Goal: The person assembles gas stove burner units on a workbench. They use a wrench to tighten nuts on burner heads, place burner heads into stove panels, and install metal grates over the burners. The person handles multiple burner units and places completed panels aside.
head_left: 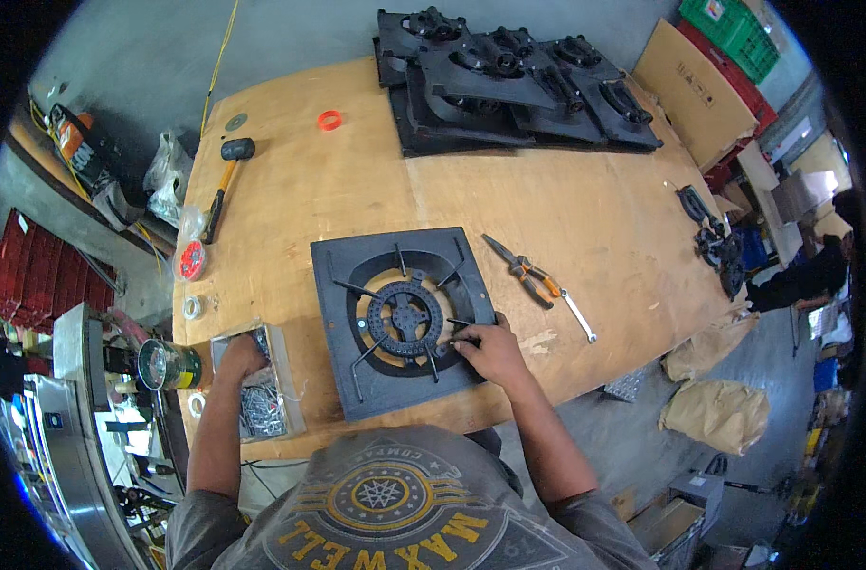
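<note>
A square black cast-iron gas stove top [335, 380] lies in front of me. A round burner [404, 318] sits in its central opening, with thin prongs around it. My right hand [490, 351] is at the stove top's right side, its fingers bent in near the burner's edge. Thumb and forefinger close on something small and dark that I cannot make out. My left hand [240, 359] reaches down into an open box [291, 389] at the table's near left. Loose silvery bolts or screws [262, 410] lie in this box. The left fingertips are hidden in there.
Right of the stove top lie orange-handled pliers [526, 273] and a wrench [579, 316]. A mallet [228, 180], tape rolls and a green tin [162, 365] are leftward. Black stove tops [518, 95] are stacked at the back; black metal parts [716, 245] lie far right.
</note>
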Demonstrator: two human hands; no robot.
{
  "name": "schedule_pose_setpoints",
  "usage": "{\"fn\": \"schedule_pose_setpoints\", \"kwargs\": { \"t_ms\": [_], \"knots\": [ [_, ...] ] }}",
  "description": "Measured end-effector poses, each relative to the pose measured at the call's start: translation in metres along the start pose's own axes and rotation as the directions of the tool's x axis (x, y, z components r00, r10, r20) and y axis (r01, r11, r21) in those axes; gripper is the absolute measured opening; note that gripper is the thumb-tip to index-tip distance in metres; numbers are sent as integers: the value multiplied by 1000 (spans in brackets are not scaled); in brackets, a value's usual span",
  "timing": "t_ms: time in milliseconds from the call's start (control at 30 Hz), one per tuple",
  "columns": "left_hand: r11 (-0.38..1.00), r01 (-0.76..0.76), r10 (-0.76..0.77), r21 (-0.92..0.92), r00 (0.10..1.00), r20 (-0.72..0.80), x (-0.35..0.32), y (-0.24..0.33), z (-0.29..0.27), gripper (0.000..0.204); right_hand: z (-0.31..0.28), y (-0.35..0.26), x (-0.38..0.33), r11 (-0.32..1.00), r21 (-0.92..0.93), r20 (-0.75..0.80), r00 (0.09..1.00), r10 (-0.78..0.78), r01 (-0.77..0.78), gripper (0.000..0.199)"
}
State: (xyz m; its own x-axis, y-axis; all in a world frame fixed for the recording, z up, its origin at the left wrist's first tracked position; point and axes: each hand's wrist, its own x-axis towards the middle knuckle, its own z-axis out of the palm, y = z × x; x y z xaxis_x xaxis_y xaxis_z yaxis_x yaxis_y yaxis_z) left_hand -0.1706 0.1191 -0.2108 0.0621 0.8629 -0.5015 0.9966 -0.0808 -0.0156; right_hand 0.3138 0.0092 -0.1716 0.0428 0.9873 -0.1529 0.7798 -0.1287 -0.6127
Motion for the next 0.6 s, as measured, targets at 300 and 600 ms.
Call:
{"fn": "schedule_pose_setpoints", "kwargs": {
  "t_ms": [300, 600],
  "knots": [
    [999, 30, -31, -11, 996, -83, 10, -10, 16, 34, -2, -16, -4, 992, -97, 89, 992, 91, -82, 23],
    [867, 6, -117, -498, 975, -191, -39, 3, -18, 22, 11, 8, -4, 996, 63, 57, 997, 58, -61, 19]
  ]
}}
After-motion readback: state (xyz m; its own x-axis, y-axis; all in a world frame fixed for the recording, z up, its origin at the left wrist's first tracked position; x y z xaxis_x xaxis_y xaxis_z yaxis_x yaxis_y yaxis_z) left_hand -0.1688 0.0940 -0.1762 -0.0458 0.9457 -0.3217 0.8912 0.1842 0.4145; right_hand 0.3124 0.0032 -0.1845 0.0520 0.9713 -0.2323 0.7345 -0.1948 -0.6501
